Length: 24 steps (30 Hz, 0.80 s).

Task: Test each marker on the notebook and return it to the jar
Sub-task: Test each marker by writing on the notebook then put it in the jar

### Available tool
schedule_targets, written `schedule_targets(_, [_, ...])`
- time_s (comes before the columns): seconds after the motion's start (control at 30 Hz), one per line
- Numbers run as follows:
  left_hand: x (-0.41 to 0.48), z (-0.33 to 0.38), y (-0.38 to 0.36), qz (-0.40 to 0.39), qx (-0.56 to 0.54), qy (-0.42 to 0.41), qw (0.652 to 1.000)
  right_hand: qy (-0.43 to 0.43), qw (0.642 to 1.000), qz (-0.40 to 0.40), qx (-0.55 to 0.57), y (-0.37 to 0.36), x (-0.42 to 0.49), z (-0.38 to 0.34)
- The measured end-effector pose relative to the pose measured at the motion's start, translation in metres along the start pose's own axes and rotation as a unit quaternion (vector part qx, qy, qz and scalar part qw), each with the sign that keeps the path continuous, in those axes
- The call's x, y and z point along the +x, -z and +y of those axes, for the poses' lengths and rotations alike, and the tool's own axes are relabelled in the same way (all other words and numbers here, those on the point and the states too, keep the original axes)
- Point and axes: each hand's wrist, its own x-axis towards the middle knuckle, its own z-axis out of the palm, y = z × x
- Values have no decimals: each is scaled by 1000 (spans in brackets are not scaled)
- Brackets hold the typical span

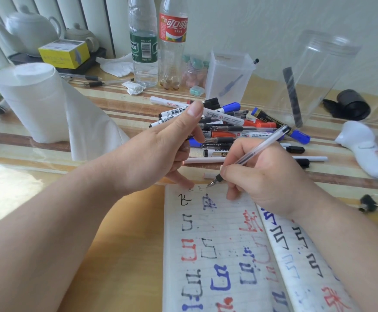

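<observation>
On ruled notebook (225,221), slim clear pen (257,149)

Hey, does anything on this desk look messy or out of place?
Yes. The markers lie in a loose heap on the table, not in the clear jar, which seems to hold just one dark stick. A crumpled tissue lies behind, by the bottles.

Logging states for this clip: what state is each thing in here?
notebook: open, pages covered in test marks.
gel pen: uncapped, tip on the page, gripped by right hand.
left hand: curled, one fingertip on the notebook's top edge.
jar: upright, lidless, one dark item inside.
marker pile: lying loose, mostly capped.
cola bottle: nearly empty.
paper roll: upright, partly unrolled.
</observation>
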Motion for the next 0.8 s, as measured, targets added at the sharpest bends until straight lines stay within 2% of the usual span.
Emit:
schedule_targets(0.1, [-2,-4,-1,50,108,-66,991,24,998,44,39,3,-1,2])
schedule_targets(0.13, [-2,-6,0,57,111,-63,990,38,996,63,55,5,-2,2])
schedule_targets(0.2, [0,-8,1,17,70,-31,997,71,989,96,93,9,-4,2])
schedule_targets(0.27, [1,-8,-1,-9,68,-37,997,91,977,111,157,12,-5,1])
schedule_targets(0.43, [0,-9,-10,-25,87,-59,994,72,942,89,315,12,-3,-3])
schedule_targets(0.8, [-2,-6,-12,-51,68,-64,994,75,957,57,275,10,-4,-1])
